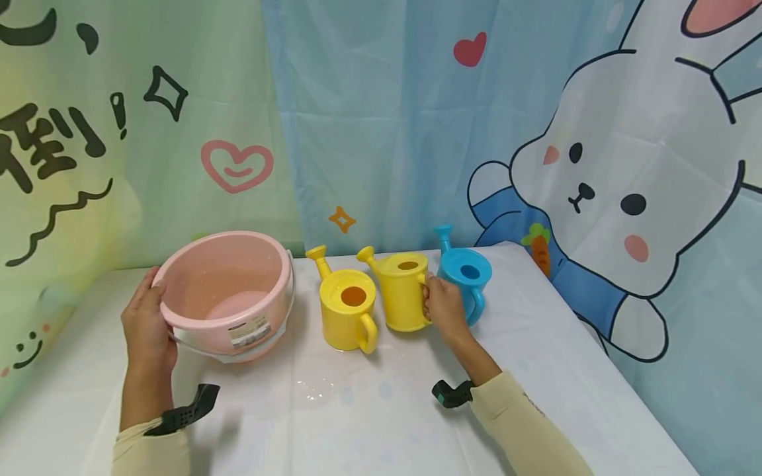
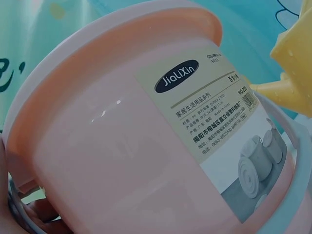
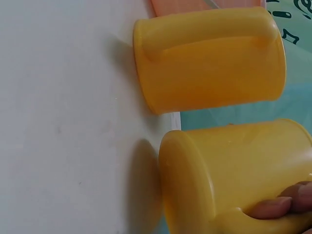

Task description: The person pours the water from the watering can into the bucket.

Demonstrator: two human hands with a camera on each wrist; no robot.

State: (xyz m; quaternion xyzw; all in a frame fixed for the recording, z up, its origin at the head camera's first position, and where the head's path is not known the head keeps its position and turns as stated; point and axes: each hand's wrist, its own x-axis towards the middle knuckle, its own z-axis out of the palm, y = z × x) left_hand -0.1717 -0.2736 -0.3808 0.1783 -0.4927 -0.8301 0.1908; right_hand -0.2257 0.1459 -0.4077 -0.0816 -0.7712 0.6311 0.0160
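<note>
A pink bucket (image 1: pixel 205 336) with a pale handle and a paper label stands at the left, its mouth facing up and slightly toward me. My left hand (image 1: pixel 147 327) grips its left side at the rim; fingers (image 2: pixel 46 210) show beneath the rim in the left wrist view. With curled fingers, my right hand (image 1: pixel 445 304) holds the handle of a yellow watering can (image 1: pixel 400 297), whose base appears raised off the cloth. Between bucket and held can is a second yellow watering can (image 1: pixel 339 324). A blue watering can (image 1: pixel 465 268) stands just behind my right hand, partly covered by it.
White cloth (image 1: pixel 357 430) covers the table, with a few water drops (image 1: pixel 315 390) in front of the left yellow can. A printed curtain (image 1: pixel 369 132) hangs along the table's back edge and right side.
</note>
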